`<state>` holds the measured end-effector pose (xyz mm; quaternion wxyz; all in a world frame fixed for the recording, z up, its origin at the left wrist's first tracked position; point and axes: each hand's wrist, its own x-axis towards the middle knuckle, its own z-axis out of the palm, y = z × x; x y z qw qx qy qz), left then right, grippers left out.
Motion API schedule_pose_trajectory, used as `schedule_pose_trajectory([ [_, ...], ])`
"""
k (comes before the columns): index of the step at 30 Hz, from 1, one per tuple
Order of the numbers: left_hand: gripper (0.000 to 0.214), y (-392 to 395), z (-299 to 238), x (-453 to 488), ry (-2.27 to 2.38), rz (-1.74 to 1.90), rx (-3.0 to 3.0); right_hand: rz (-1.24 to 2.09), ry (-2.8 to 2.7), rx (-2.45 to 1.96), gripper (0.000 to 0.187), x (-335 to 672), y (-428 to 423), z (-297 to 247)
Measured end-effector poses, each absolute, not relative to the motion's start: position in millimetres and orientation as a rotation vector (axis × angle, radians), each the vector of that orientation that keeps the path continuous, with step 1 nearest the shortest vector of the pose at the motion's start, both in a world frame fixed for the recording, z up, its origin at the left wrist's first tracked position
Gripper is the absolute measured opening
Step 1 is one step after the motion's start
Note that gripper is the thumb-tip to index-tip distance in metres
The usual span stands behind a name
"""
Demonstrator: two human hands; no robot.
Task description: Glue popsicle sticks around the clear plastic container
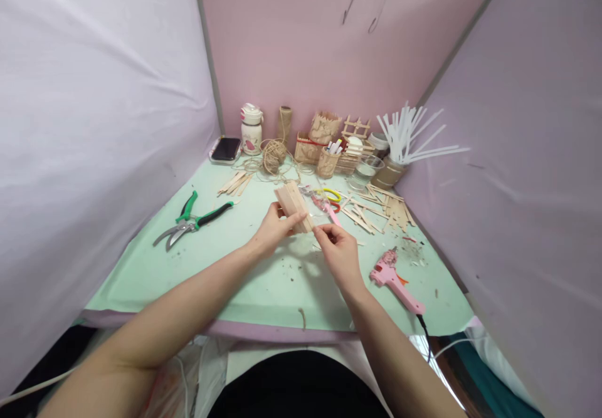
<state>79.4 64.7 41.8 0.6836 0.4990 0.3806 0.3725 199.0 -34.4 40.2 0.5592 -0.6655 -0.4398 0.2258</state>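
Note:
A pale wooden craft-stick piece (292,200), made of flat sticks set side by side, is held tilted above the table's middle. My left hand (275,227) grips it from the left, thumb across its lower front. At its lower right corner, the fingertips of my right hand (336,245) are pinched together against the edge; whether a smaller bit sits between them is hidden. Just behind lie scissors with yellow (332,193) and red handles, partly covered by clear plastic and a pink tool handle (333,215). A pink glue gun (397,283) rests to the right of my right hand.
Green-handled pruning shears (192,220) lie open at left. Loose craft sticks (371,214) are scattered at right. Along the back stand a phone (226,150), a bottle (251,131), a twine ball (273,156), a marker cup (328,162) and a can of white glue sticks (389,172).

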Motion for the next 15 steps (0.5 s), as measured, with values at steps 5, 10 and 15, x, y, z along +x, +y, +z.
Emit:
schedule_pose_trajectory([
  [5, 0.054, 65.8, 38.0, 79.3, 0.848, 0.854, 1.165, 0.493, -1.049, -1.573, 0.023, 199.3, -36.8, 41.3],
  [10, 0.055, 64.2, 38.4, 79.7, 0.837, 0.886, 1.170, 0.467, -1.058, -1.570, 0.020, 200.0, -36.3, 43.2],
  [15, 0.058, 63.4, 39.4, 78.7, 0.822, 0.909, 1.196, 0.509, -1.045, -1.556, 0.021, 201.2, -34.5, 43.0],
])
